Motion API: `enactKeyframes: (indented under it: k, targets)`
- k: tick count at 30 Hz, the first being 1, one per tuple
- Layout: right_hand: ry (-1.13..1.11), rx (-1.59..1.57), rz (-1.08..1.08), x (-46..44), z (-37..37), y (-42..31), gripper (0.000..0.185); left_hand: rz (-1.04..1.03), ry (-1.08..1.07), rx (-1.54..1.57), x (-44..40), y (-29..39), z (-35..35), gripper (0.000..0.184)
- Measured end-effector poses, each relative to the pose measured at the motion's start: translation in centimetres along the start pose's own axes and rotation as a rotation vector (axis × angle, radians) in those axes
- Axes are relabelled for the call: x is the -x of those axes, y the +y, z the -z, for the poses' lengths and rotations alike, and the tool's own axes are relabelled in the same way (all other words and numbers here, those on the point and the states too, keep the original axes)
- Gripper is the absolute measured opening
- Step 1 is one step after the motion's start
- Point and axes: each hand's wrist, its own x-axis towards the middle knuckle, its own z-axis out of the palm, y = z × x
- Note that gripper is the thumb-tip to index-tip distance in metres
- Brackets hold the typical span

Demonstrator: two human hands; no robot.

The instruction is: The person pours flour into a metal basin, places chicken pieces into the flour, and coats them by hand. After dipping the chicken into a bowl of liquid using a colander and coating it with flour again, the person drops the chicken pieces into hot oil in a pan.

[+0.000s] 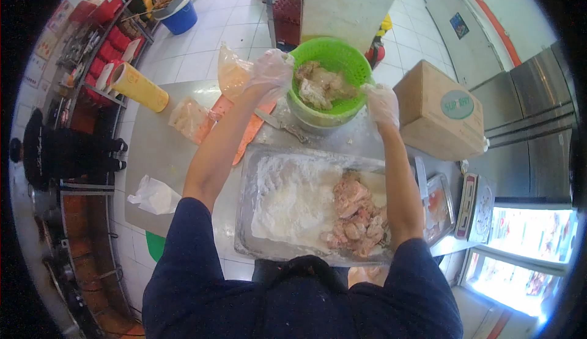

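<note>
A green plastic colander [351,61] holds floured pieces of meat [321,87] and sits in or just over a pale bowl [321,128] at the far side of the table. My left hand [273,71], in a clear plastic glove, grips the colander's left rim. On the opposite rim, my right hand [383,105], gloved too, is closed around the edge. Nearer to me lies a metal tray [244,217] with white flour [293,198] on its left and raw meat pieces [358,217] on its right. The fingertips of both hands are partly hidden.
A knife [281,125] lies left of the bowl, beside an orange cloth or sheet [247,137] and plastic bags [232,73]. A cardboard box [437,110] stands to the right, with a scale [476,207] nearer me. Another person [67,146] is at the far left.
</note>
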Motion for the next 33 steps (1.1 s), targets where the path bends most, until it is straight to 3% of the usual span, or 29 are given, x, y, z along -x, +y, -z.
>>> enactKeyframes:
  k: [2,4,6,9,14,16,18,20,22,24,27,29,30,33]
  targets:
    - [0.114,0.11,0.123,-0.8,-0.9,1.0,0.044,0.0,0.041,-0.019,1.0,-0.1,-1.1,0.04]
    - [0.125,0.052,0.169,-3.0,-0.9,0.5,0.043,0.0,0.147,0.215,1.7,-0.2,-0.8,0.04]
    - [0.001,0.037,0.115,-0.6,-0.4,0.5,0.043,0.006,0.083,0.223,1.9,-4.2,-4.7,0.04]
    - [0.126,0.097,0.164,-2.8,-1.6,1.8,0.042,-0.013,0.115,0.22,0.2,-2.2,-2.6,0.042]
    - [-0.035,-0.186,0.12,3.3,3.9,3.0,0.041,0.047,0.041,0.236,8.3,-0.1,-0.3,0.04]
    - [-0.105,-0.121,0.278,7.1,8.0,4.3,0.036,-0.072,-0.072,0.628,13.0,-0.2,0.2,0.029]
    - [-0.147,-0.038,0.525,10.7,11.8,6.0,0.03,-0.217,-0.208,0.691,20.0,2.5,1.2,0.025]
    - [-0.161,0.152,0.844,12.3,13.1,13.3,0.03,-0.425,-0.066,0.615,26.0,4.5,-1.2,0.023]
    - [-0.24,0.447,0.947,16.1,13.7,16.0,0.03,-0.738,0.039,0.228,30.6,1.6,-5.2,0.018]
    - [-0.372,-0.015,1.001,17.6,13.1,19.1,0.033,-0.719,0.037,0.278,33.8,1.8,-8.4,0.02]
    - [-0.562,-0.305,0.667,19.5,14.5,17.9,0.034,-0.612,0.072,0.254,37.0,2.0,-10.3,0.024]
    - [-0.342,-0.063,0.792,18.5,14.6,15.4,0.033,-0.509,0.239,0.266,36.3,2.3,-10.3,0.03]
    - [-0.064,0.245,1.052,17.0,14.1,14.2,0.033,-0.495,0.352,0.349,34.9,2.7,-9.9,0.032]
    - [-0.136,0.152,0.683,12.9,12.9,9.4,0.021,-0.024,0.438,0.835,32.5,8.4,-5.6,0.033]
